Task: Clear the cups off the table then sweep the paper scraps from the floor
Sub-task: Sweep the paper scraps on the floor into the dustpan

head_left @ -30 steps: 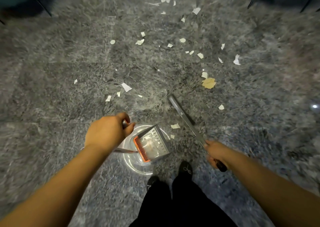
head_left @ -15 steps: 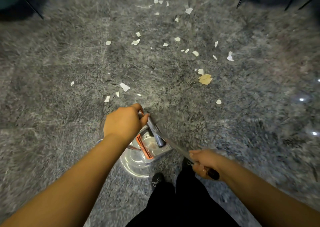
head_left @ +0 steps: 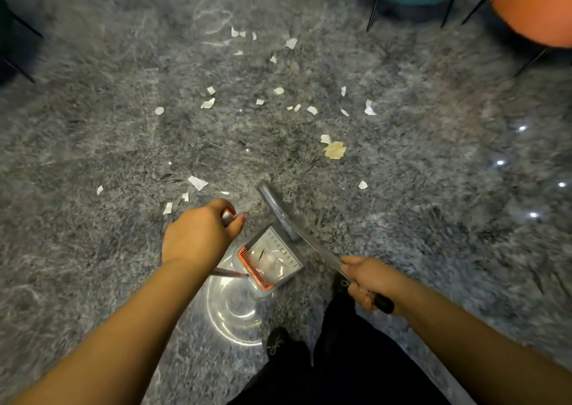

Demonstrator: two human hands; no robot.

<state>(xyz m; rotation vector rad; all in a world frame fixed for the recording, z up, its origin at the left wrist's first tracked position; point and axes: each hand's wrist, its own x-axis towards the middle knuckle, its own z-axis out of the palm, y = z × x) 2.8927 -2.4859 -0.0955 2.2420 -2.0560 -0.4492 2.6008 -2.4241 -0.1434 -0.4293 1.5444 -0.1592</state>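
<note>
Many paper scraps (head_left: pixel 206 103) litter grey shaggy carpet (head_left: pixel 93 144)

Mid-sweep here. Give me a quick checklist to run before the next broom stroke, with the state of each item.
1. Left hand grips dustpan handle: ok.
2. Right hand grips broom handle: ok.
3. Dustpan mouth faces the scraps: ok.
4. Dustpan holds swept paper: ok, some inside.
5. Floor free of paper scraps: not ok, many remain, plus a tan scrap.
6. Dustpan lip flat on floor: cannot tell.
</note>
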